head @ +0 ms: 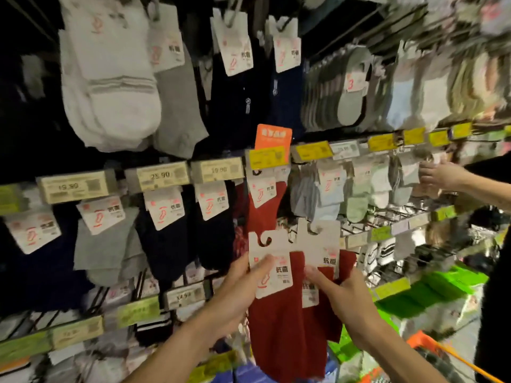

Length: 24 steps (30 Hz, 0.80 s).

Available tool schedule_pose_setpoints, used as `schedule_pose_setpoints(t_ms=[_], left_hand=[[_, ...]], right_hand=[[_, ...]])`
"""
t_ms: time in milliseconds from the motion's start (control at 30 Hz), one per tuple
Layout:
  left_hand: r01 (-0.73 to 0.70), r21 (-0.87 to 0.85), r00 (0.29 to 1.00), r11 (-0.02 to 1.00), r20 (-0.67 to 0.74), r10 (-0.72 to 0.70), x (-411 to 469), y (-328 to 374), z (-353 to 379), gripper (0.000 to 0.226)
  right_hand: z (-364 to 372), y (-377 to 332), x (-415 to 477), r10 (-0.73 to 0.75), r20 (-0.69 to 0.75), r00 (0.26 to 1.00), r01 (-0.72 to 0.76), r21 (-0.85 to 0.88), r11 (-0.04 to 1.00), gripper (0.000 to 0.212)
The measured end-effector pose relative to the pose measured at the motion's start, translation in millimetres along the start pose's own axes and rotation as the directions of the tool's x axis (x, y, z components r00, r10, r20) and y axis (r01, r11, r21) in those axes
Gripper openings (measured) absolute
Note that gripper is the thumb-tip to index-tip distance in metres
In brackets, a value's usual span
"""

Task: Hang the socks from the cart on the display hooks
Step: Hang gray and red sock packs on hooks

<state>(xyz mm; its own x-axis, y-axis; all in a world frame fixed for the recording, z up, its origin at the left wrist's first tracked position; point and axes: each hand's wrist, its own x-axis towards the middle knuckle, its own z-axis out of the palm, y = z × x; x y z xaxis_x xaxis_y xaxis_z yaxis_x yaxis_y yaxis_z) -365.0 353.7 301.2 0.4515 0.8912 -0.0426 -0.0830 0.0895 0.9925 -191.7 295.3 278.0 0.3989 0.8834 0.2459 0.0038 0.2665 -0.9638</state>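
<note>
My left hand point(237, 291) pinches the white header card point(266, 258) of the red socks point(276, 333), thumb flat on the card's front and the other fingers behind it. My right hand point(348, 299) pinches the lower edge of a second header card point(320, 241), fingertips pressed together on it. This card overlaps the first on its right side and sits a little higher. Both cards' hook cutouts are free, and the socks hang down from my fingers in the air in front of the rack. Just above them a hung red pair point(265, 208) dangles under a yellow price label point(266, 157) and an orange tag point(273, 136). It hangs between navy socks point(213, 233) on the left and pale blue socks point(326, 200) on the right. Farther right, another person's hand point(434, 175) touches the rack. An orange cart rim point(431, 346) shows at the lower right.
</note>
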Motion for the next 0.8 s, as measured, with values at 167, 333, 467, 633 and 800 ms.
schedule_pose_setpoints(t_ms=[167, 333, 467, 633, 800], left_hand=[[-0.139, 0.197, 0.978, 0.971, -0.127, 0.166, 29.2, 16.6, 10.5, 0.024], [-0.206, 0.297, 0.965, 0.933, -0.096, 0.243, 64.1, 24.4, 21.2, 0.053], [-0.258, 0.335, 0.952, 0.906, -0.071, 0.297, 100.3, 27.6, 30.2, 0.037], [-0.322, 0.440, 0.924, 0.838, -0.045, 0.379, 133.5, 30.2, 35.4, 0.027], [-0.337, 0.521, 0.904, 0.784, -0.055, 0.424, 160.7, 46.6, 53.6, 0.036]], right_hand=[[-22.7, -0.9, 31.3, -0.024, -0.067, 0.997, 0.025, 0.017, 1.000, 0.024], [-37.8, 0.3, 58.8, -0.063, -0.079, 0.995, 0.064, 0.007, 0.998, 0.033], [-53.2, 1.2, 82.1, -0.113, -0.114, 0.987, 0.107, -0.061, 0.992, 0.031], [-72.4, -0.3, 105.6, -0.198, -0.143, 0.970, 0.175, -0.158, 0.972, 0.015], [-88.4, -5.2, 136.0, -0.249, -0.149, 0.957, 0.225, -0.162, 0.961, 0.020]])
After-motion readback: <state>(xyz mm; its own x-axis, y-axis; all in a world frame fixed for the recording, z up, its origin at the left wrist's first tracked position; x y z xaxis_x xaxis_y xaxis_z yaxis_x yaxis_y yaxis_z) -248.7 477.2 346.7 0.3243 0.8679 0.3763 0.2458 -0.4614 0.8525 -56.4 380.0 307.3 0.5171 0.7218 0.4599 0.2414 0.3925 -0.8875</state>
